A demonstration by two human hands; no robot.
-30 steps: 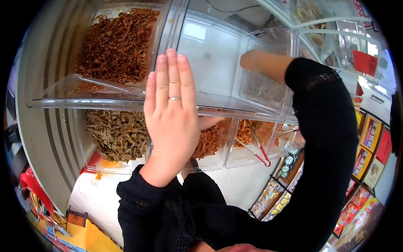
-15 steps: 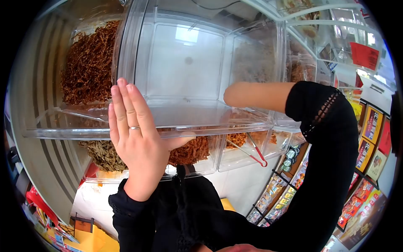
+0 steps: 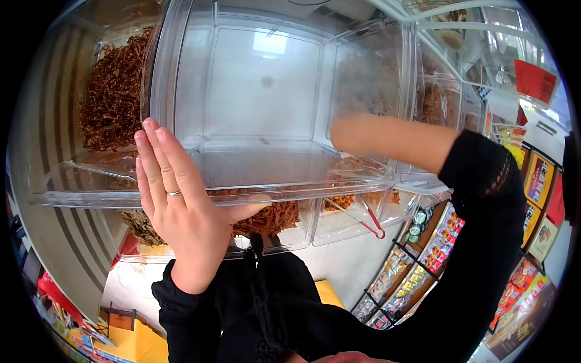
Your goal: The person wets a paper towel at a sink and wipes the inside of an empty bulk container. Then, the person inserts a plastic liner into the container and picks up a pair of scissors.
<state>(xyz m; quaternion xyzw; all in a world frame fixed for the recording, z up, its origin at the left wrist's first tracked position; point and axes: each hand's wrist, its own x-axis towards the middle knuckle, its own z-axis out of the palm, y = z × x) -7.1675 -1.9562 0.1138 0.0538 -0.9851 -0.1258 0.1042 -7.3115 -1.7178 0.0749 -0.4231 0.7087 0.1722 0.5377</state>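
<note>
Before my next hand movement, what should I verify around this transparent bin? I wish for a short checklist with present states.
1. Left hand flat: ok; open, fingers straight.
2. Right hand's hold: cannot tell; fingers are hidden.
3. Ring removed: not ok; worn on the left hand.
4. Right sleeve back from the wrist: ok; bare forearm shows.
5. Red-handled tongs apart from both hands: ok.
6. Transparent bin's interior visible: ok, largely.

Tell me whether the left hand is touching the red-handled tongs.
Apart. The head view shows reddish-brown shredded food and a clear divider between the left hand and the red-handled tongs.
</note>
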